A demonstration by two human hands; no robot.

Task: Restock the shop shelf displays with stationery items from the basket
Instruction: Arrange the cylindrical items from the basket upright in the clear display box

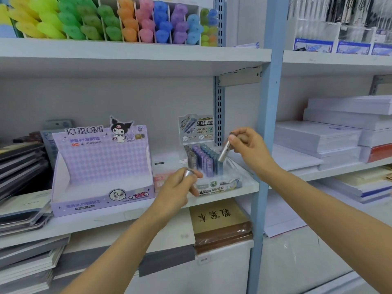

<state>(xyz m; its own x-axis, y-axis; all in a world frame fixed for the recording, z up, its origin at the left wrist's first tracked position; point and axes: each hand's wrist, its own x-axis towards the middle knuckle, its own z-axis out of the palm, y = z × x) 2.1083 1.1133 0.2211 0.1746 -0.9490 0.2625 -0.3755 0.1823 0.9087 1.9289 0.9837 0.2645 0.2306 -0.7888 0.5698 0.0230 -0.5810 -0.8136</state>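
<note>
A clear display box of pencil-lead tubes stands on the middle shelf, with rows of grey, purple and blue tubes upright inside. My right hand pinches a silver tube by its top, tilted, its lower end just above the right side of the rows. My left hand grips another silver tube in front of the box, only its capped end showing. The basket is out of view.
A purple Kuromi display carton stands left of the tube box, a small white box between them. Notebook stacks lie at far left, paper reams on the right bay. A blue upright separates the bays. Coloured erasers fill the top shelf.
</note>
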